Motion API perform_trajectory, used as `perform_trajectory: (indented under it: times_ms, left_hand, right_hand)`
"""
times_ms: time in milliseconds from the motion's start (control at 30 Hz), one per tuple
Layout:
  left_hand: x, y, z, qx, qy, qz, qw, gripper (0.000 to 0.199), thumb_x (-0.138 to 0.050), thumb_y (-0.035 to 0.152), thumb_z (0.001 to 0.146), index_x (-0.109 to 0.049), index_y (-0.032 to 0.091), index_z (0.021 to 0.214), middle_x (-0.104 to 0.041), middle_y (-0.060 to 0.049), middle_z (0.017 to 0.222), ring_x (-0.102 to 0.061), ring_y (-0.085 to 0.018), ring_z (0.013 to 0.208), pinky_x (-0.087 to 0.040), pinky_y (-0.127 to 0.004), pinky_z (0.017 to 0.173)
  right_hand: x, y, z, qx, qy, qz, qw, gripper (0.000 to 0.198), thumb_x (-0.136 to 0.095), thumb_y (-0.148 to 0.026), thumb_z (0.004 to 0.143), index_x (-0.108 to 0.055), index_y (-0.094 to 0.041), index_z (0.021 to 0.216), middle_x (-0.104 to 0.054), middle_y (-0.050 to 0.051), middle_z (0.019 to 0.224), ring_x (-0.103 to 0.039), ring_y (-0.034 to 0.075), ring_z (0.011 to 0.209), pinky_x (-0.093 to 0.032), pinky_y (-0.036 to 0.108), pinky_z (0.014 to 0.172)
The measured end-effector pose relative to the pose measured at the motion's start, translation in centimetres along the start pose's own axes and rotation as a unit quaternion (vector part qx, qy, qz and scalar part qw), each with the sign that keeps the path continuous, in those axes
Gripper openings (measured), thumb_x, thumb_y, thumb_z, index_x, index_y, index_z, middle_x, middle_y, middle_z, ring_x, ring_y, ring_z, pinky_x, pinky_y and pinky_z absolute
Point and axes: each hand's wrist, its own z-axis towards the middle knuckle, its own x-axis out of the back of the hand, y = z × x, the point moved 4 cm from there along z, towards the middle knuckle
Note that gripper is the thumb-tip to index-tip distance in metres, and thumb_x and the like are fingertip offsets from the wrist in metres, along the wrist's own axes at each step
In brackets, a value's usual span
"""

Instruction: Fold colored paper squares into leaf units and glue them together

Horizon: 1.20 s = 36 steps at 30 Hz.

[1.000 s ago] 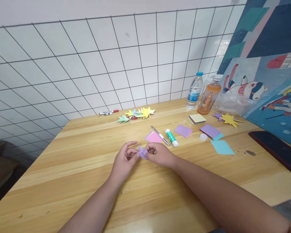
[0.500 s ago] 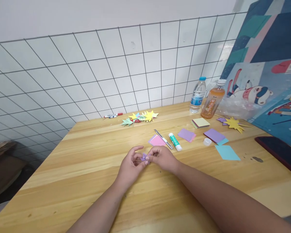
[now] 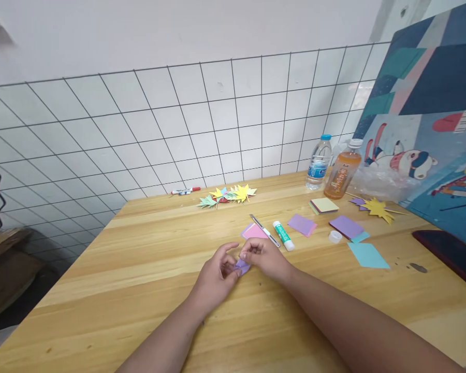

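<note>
A small folded piece of purple paper (image 3: 242, 266) is held between my two hands, just above the wooden table. My left hand (image 3: 216, 273) pinches its near left side between thumb and fingers, with the index finger raised. Thumb and fingers of my right hand (image 3: 264, 259) grip the paper's upper right part. Beyond my right hand lie pink and purple paper sheets (image 3: 253, 231), with a utility knife (image 3: 264, 230) resting across them. A green and white glue stick (image 3: 283, 235) is beside the knife.
Folded paper leaves (image 3: 233, 195) and markers (image 3: 185, 191) lie near the tiled wall. On the right are a water bottle (image 3: 318, 163), an orange drink bottle (image 3: 342, 171), paper stacks (image 3: 324, 205), a white cap (image 3: 334, 237), a blue sheet (image 3: 368, 255), a yellow paper star (image 3: 377, 208) and a dark phone-like object (image 3: 450, 259).
The purple paper now shows a flatter, wider face between my fingers. My right hand has shifted its grip to the paper's upper edge. The whole view has tilted up slightly.
</note>
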Motion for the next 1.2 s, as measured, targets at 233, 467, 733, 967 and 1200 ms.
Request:
perform_trajectory:
  times_ms: [233,467,733,967,1200]
  left_hand:
    - [1.1,-0.8,0.4,0.014,0.056,-0.018,0.998,0.051,-0.058,0.025,0.075,-0.042,0.024,0.123,-0.054,0.002,0.079,-0.055,-0.013,0.064,-0.042,-0.025,0.062]
    - [4.9,-1.1,1.1,0.032,0.197,0.054,0.978,0.057,-0.06,0.031,0.071,-0.044,0.021,0.124,-0.056,0.004,0.07,-0.051,-0.013,0.059,-0.039,-0.025,0.062]
    - [6.6,-2.4,1.2,0.063,0.223,0.136,0.963,0.059,-0.062,0.032,0.069,-0.045,0.024,0.125,-0.063,-0.002,0.08,-0.059,-0.022,0.082,-0.04,-0.035,0.079]
    - [6.5,-0.6,1.0,-0.029,0.275,0.203,0.939,0.04,-0.06,0.034,0.073,-0.057,0.024,0.111,-0.052,-0.009,0.117,-0.048,-0.026,0.109,-0.037,-0.039,0.091]
    - [3.1,0.7,0.6,-0.052,0.088,0.087,0.991,0.022,-0.057,0.04,0.077,-0.067,0.021,0.078,-0.065,-0.005,0.081,-0.057,-0.02,0.079,-0.044,-0.03,0.073]
  right_hand:
    - [1.5,-1.4,-0.1,0.092,0.088,-0.282,0.951,0.023,-0.056,-0.033,0.079,-0.063,-0.019,0.096,-0.063,0.004,0.084,-0.055,0.016,0.077,-0.042,0.029,0.073]
    - [3.0,-1.0,-0.2,0.049,0.088,-0.53,0.842,0.039,-0.062,-0.029,0.074,-0.058,-0.018,0.112,-0.061,0.009,0.109,-0.048,0.025,0.104,-0.035,0.036,0.089]
    - [2.9,-0.9,0.0,0.023,0.051,-0.573,0.818,0.024,-0.047,-0.02,0.083,-0.062,-0.02,0.102,-0.065,0.009,0.099,-0.056,0.022,0.094,-0.038,0.03,0.075]
    - [3.6,-1.2,0.0,-0.005,0.093,-0.553,0.828,0.025,-0.041,-0.016,0.085,-0.06,-0.024,0.099,-0.068,0.005,0.088,-0.06,0.02,0.079,-0.035,0.027,0.06]
    - [4.0,-1.0,0.0,0.003,0.139,-0.43,0.892,0.028,-0.056,-0.018,0.078,-0.061,-0.027,0.103,-0.066,-0.001,0.094,-0.059,0.014,0.081,-0.038,0.024,0.066]
